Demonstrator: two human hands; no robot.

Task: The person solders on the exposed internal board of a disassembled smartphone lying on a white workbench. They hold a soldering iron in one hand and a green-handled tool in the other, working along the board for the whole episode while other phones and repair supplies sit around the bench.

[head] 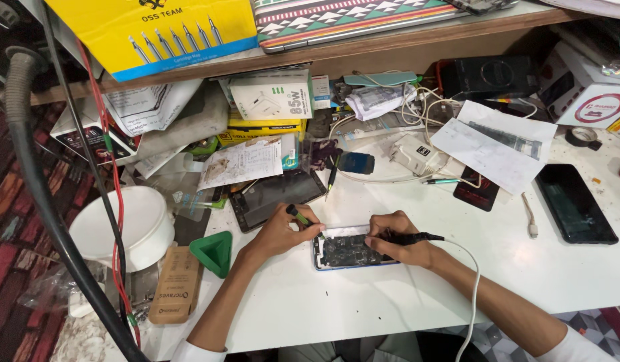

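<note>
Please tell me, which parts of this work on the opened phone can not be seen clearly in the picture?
Head view only:
- Tool tips: the left hand and right hand cover where the green-handled tool and black corded tool meet the opened phone.
- Phone parts: too small.
- White cord: cut off by the bottom edge.

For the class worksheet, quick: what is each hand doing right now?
Left hand: closed on a green-handled tool.
Right hand: closed on a black corded tool.

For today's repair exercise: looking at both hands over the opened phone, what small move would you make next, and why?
Probably ease the corded tool in the right hand down onto the opened phone, because the left hand already braces its edge with a green-handled tool and both tips sit over the exposed inside.
</note>
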